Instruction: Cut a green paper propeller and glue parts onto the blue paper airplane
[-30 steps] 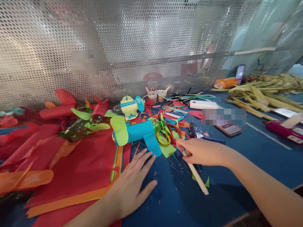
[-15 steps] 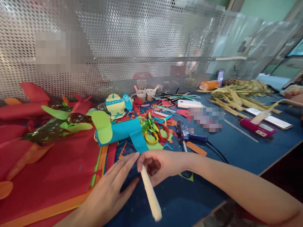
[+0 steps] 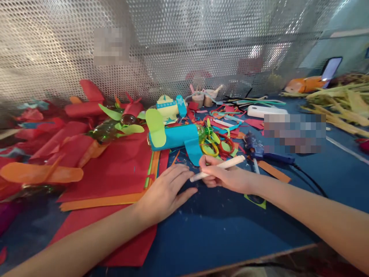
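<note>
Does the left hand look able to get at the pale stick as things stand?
Probably yes: the left hand lies open and one end of the pale stick points toward it, with nothing apparent between. The right hand grips the stick, though.

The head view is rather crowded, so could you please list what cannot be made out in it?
All in the head view:
- Pale stick in the right hand: tip too small and blurred to tell if capped.
- Left hand: palm hidden by its own back.
- Green bottle: body hidden by the blue wrap.
- Pixelated patch: hides what lies there.
- Dark pink thing: cut off by the right edge.
</note>
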